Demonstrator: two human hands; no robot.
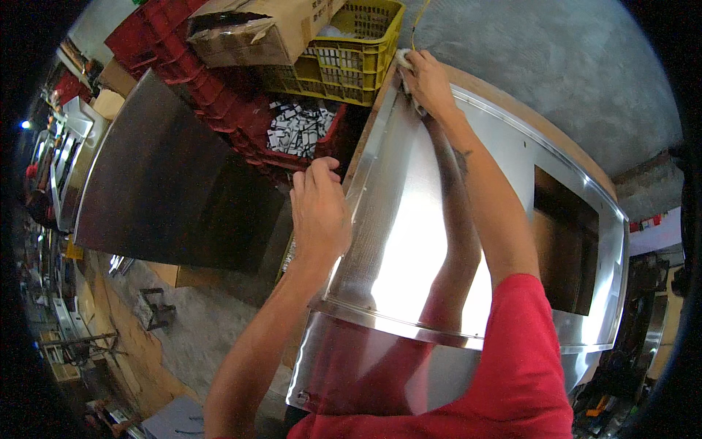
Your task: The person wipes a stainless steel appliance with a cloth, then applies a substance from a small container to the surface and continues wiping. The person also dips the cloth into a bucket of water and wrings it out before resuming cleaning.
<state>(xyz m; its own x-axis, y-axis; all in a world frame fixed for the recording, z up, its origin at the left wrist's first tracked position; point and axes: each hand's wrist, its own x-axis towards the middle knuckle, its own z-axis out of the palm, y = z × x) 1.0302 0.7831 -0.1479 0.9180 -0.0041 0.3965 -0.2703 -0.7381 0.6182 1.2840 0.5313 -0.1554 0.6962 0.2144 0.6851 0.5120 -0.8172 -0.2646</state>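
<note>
A large shiny stainless steel panel [395, 241] with a raised rim lies in front of me, with a dark rectangular opening [567, 249] toward its right side. At the far left corner my right hand [430, 82] is closed on a whitish cloth [404, 61], pressed against the metal near the edge. My right arm stretches across the panel and is reflected in it. Beside the panel's left edge is my left hand [322, 208], its back toward me and its fingers loosely bent and slightly apart. Nothing shows in it; the palm is hidden.
Red plastic crates [227, 110] stand at the far left, one holding many small white-and-black pieces [300, 130]. A yellow crate [365, 62] and a cardboard box [259, 33] sit behind. A dark sheet [183, 190] lies left. Concrete floor [526, 51] extends beyond.
</note>
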